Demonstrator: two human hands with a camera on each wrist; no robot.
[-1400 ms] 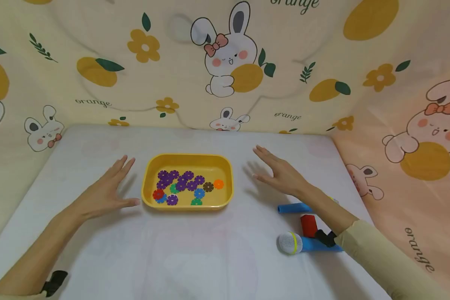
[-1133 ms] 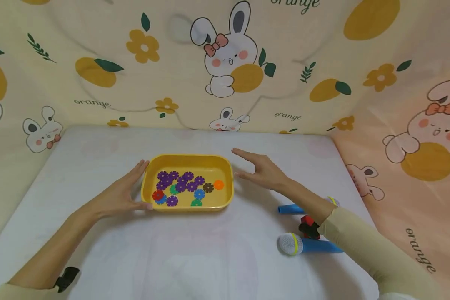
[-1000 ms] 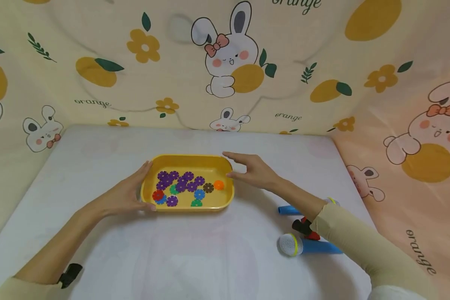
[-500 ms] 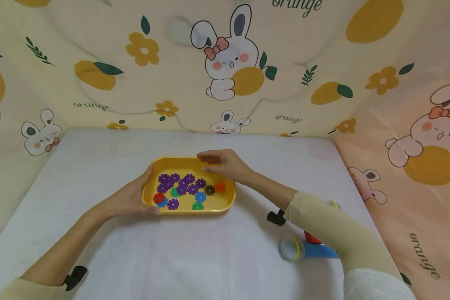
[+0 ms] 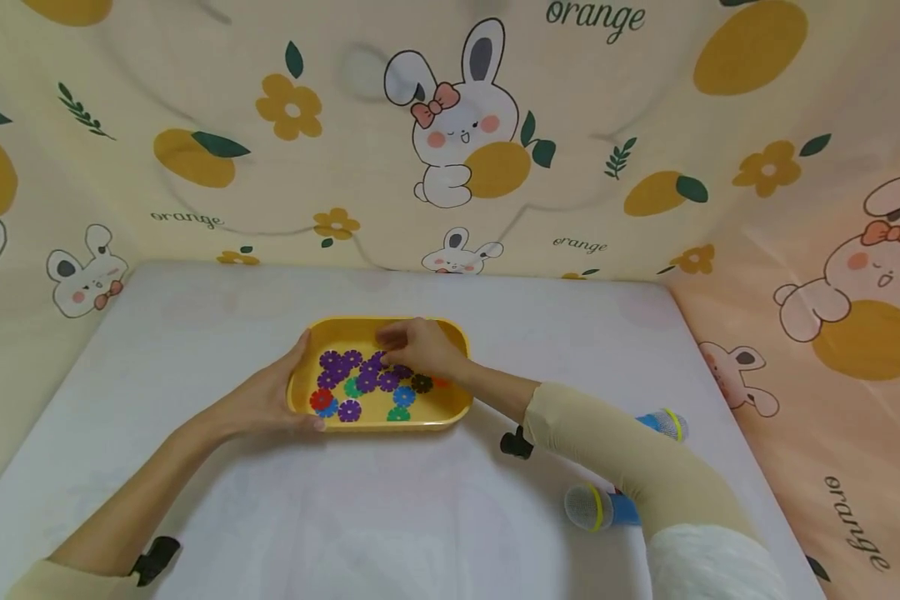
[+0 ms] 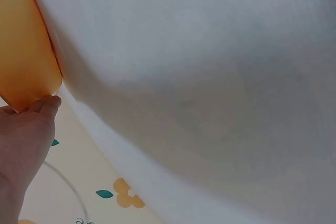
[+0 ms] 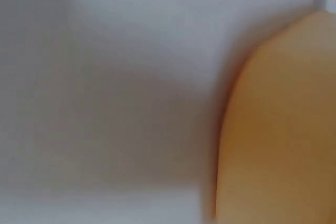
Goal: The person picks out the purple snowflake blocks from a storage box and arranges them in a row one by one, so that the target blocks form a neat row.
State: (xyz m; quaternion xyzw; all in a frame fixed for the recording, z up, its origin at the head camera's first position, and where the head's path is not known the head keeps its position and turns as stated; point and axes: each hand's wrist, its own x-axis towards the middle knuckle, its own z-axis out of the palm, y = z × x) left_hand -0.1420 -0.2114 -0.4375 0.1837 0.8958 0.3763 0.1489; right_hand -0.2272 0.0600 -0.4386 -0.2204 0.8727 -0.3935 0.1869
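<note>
A yellow tray (image 5: 450, 412) stands on the white table and holds several notched plastic discs, mostly purple (image 5: 348, 410), with a red disc (image 5: 321, 400) and some blue and green ones. My left hand (image 5: 270, 396) grips the tray's left end, thumb at the front corner and fingers at the back-left side; the left wrist view shows this hand (image 6: 26, 140) against the tray wall (image 6: 29, 40). Over the tray's right half, my right hand (image 5: 429, 350) reaches in, its fingertips right at the purple discs, thumb and fingers apart. The right wrist view shows only the tray's outer wall (image 7: 278, 129).
To the right lie two toy microphones with blue handles, one nearer (image 5: 587, 507) and one farther (image 5: 671, 425), partly hidden by my right sleeve (image 5: 615, 442). Rabbit-and-orange patterned cloth (image 5: 270, 183) surrounds the table at the back and sides.
My left hand has moved right and taken hold of the tray's left end. From right of the tray, my right hand has moved left and down into it. The sleeve now covers most of the red block.
</note>
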